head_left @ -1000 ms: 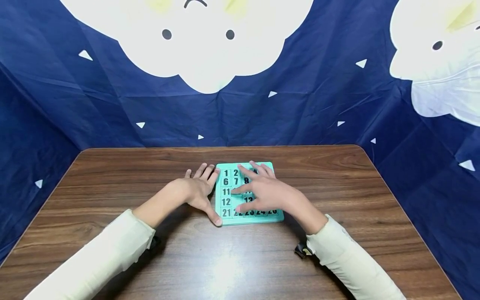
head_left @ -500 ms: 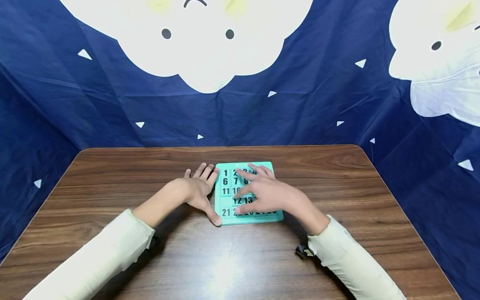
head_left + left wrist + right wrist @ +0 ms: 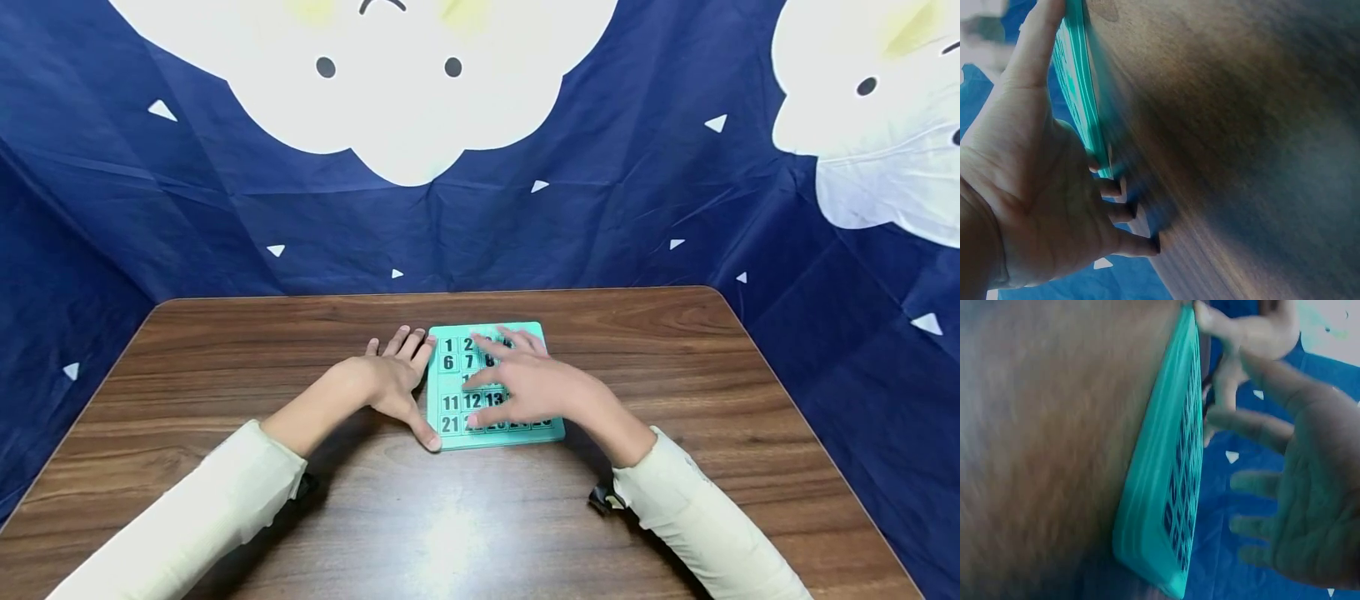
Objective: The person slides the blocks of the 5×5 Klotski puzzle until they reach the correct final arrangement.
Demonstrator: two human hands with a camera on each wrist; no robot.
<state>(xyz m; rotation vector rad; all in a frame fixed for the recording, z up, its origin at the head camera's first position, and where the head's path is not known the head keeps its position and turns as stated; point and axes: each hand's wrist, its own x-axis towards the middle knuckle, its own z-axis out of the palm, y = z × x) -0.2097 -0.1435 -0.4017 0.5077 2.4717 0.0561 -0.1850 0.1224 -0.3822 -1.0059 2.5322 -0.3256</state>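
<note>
A turquoise sliding number puzzle (image 3: 491,443) lies flat on the table, its black-numbered tiles in rows. In the head view the bare slot is at the left of the third row, and tile 11 (image 3: 450,403) sits just below it, left of tile 12. My left hand (image 3: 393,387) rests spread along the puzzle's left side, the thumb at its lower left corner. Over the tiles my right hand (image 3: 536,387) is spread, its index fingertip by the third row's second tile. It covers much of the right-hand tiles. The left wrist view shows my left palm (image 3: 1047,187) beside the puzzle's edge.
The brown wooden table (image 3: 262,333) extends around the puzzle, with its far edge just behind it. A dark blue curtain (image 3: 480,242) with white cloud prints hangs behind and at the sides. A dark wrist device (image 3: 603,498) shows under my right sleeve.
Tile 12 has slid right into the fourth row's gap, then tile 11 has moved down to the row's left end. My right index finger has shifted slightly; the left hand stays put.
</note>
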